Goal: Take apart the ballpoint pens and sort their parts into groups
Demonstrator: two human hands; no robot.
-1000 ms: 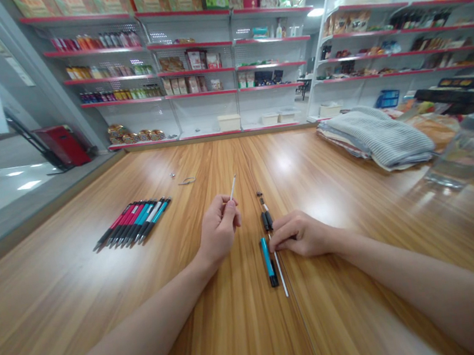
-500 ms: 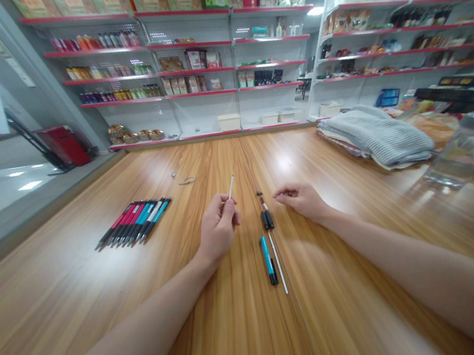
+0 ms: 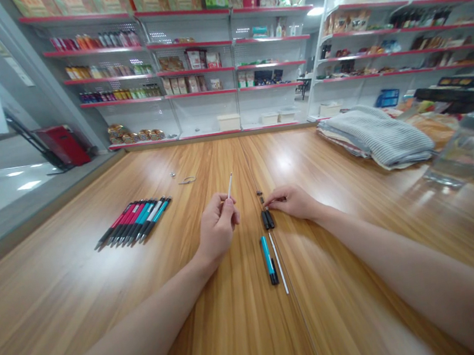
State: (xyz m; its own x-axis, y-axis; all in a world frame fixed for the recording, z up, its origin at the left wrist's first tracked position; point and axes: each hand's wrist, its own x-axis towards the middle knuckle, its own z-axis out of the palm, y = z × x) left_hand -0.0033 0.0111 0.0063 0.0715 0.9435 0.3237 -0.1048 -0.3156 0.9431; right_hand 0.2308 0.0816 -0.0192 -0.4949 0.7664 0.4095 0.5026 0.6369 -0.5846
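A thin white pen refill (image 3: 230, 185) points up and away from my left hand (image 3: 220, 224), whose thumb and fingers are closed on its lower part. My right hand (image 3: 292, 202) reaches in from the right, its fingertips pinched together at the small pen parts (image 3: 260, 195) on the table; what lies between them, if anything, is hidden. Just below those fingertips are two black rubber grips (image 3: 267, 219), side by side. Closer to me lie a blue pen barrel (image 3: 268, 259) with a black end and clip, and another white refill (image 3: 279, 266).
Several pens (image 3: 134, 222) in pink, blue and white lie in a row on the left. A thin ring (image 3: 187, 180) rests beyond them. On the right are folded cloths (image 3: 380, 135) and a clear jar (image 3: 460, 150). Stocked shelves (image 3: 198, 71) stand behind the table.
My right hand has moved left, bringing its fingertips down to the small parts above the black grips. My left hand has barely moved and still holds the refill.
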